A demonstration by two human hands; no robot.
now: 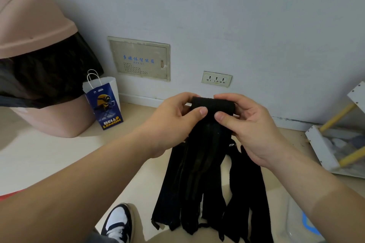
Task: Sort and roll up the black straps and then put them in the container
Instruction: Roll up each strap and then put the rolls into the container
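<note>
left hand (173,121), right hand (254,128), strap (213,104) pinched between

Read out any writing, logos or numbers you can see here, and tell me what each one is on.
"BELL" plus a lemon shape, then "LEMON": blue paper bag.
"多媒体智能箱", blue, somewhat blurred: wall panel; the small line beneath is unreadable.
White mark, perhaps "EP": black straps; too small to be sure.
Small logos at the bag's top: too small to read.
</note>
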